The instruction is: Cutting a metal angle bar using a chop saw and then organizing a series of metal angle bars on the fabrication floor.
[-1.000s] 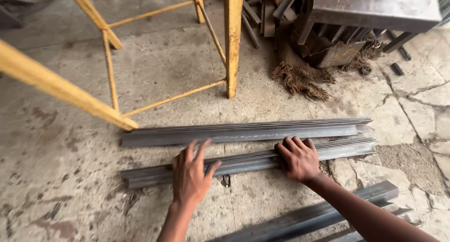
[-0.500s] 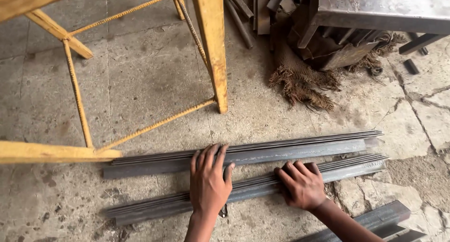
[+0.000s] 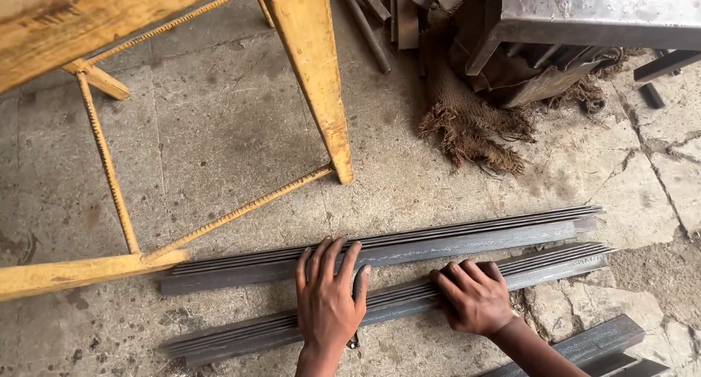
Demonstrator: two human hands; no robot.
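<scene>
Two bundles of long grey steel angle bars lie side by side on the concrete floor. My left hand (image 3: 328,293) lies flat with spread fingers across the near bundle (image 3: 241,333), its fingertips reaching the far bundle (image 3: 467,240). My right hand (image 3: 476,297) curls over the near bundle further right, fingers gripping its top edge. The bars run from lower left to upper right.
A yellow-painted metal stand (image 3: 310,78) with thin rebar braces stands at the left and top. A grey steel table (image 3: 591,16), scrap bars and frayed burlap (image 3: 471,125) sit at the top right. More dark steel sections (image 3: 584,348) lie at the bottom right. Cracked concrete (image 3: 657,165) at right.
The view has tilted down and closer. My left hand has slid right along the near bundle and reached towards the far one. My right hand has stayed on the near bundle.
</scene>
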